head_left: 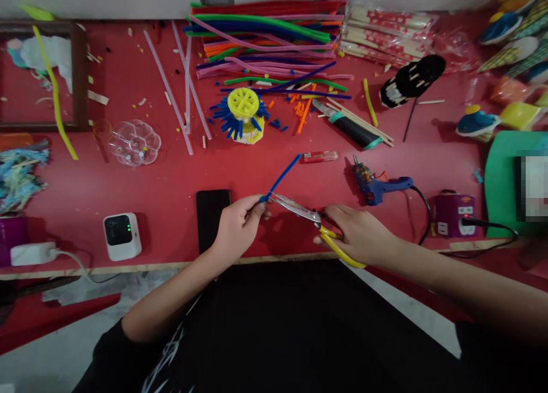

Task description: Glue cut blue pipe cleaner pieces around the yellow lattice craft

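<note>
Between the thumb and fingers of my left hand (pixel 240 225) I pinch a blue pipe cleaner (pixel 285 173), its free end slanting up and away to the right. My right hand (pixel 357 233) grips yellow-handled scissors (pixel 299 208), with the blade tips beside the pipe cleaner close to my left fingertips. Whether the blades touch it I cannot tell. Beyond my hands stands a yellow wheel-like craft piece (pixel 243 110) ringed with short blue pipe cleaner bits. A red lighter-like object (pixel 319 157) lies just past the scissors.
Bundled coloured pipe cleaners (pixel 265 36) lie at the back. A blue glue gun (pixel 377 185) with its cord is on the right, below a black-handled cutter (pixel 353 129). A black phone (pixel 212 216), a white device (pixel 122 236) and a clear flower-shaped tray (pixel 135 143) are left.
</note>
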Tool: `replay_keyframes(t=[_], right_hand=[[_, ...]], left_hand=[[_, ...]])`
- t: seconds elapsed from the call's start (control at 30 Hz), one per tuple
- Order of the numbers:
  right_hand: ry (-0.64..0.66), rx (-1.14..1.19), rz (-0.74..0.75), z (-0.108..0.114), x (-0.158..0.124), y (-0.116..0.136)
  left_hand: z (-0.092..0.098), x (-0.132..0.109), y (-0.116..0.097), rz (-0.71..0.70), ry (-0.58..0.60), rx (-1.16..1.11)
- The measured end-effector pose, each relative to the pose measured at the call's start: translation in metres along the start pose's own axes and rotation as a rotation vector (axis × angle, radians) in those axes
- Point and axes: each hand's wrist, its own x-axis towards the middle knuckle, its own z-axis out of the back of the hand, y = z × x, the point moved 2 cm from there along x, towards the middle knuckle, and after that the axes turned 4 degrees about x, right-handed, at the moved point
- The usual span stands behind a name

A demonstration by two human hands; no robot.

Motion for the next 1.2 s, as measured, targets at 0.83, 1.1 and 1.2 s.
replay_keyframes(t=[0.83,1.1,1.2], right_hand=[[0.082,-0.09,0.051,-0.003,0.005,-0.006],[0.015,-0.168,-0.044,-0.006,0.006,-0.007],[-0.037,-0.253,-0.137,-0.003,0.009,-0.011]], left_hand=[[-0.004,-0.001,0.006,0.178,0.118,-0.153],[-0.004,-0.002,0.016,0.292,0.086,-0.276],[0.002,-0.003,0.019,0.289,0.014,-0.285]])
